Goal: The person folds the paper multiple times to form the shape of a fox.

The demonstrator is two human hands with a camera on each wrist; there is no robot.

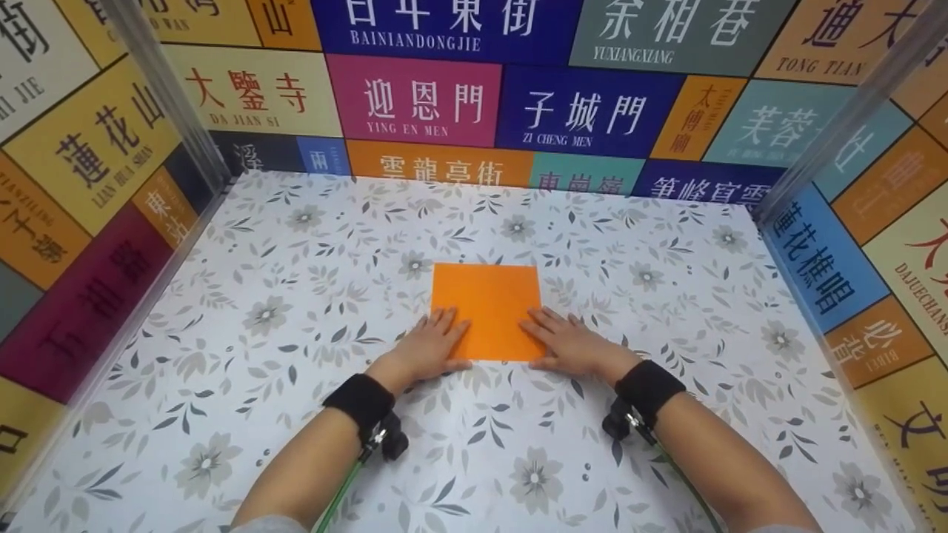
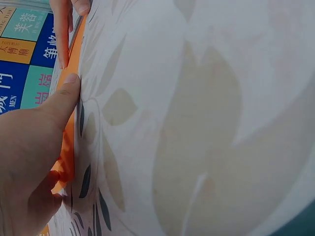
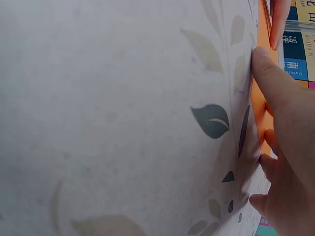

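A square sheet of orange paper (image 1: 489, 303) lies flat on the table in the head view. My left hand (image 1: 433, 344) rests at its left edge, with fingertips on the paper and the thumb by the near left corner. On the opposite edge my right hand (image 1: 570, 342) touches the sheet the same way, thumb at the near right corner. Both hands have their fingers extended. In the left wrist view the left thumb lies along the edge of the orange paper (image 2: 74, 64). The right wrist view shows the right thumb at the edge of the orange paper (image 3: 264, 29).
A white tablecloth (image 1: 296, 414) with grey leaves and flowers covers the table. Panels (image 1: 422, 100) with coloured street-name signs stand along the back and both sides, with clear corner strips (image 1: 181, 111). Each wrist wears a black band (image 1: 363, 403) with a small camera and green cable.
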